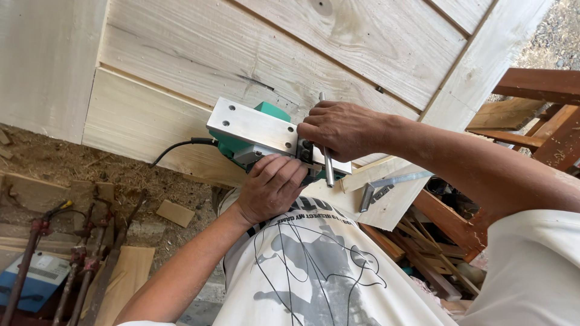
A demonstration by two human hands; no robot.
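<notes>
A green electric planer lies upside down on a pale wooden panel, its flat metal sole facing up and a black cord trailing left. My left hand grips the planer's body from below, near my white printed shirt. My right hand is closed around a thin metal rod-shaped tool that stands upright at the planer's blade end.
A metal L-shaped key rests on the panel's corner to the right. Reddish wooden frames and offcuts stand at right. Several rusty bar clamps, wood scraps and a blue box lie on the sawdust-covered ground at left.
</notes>
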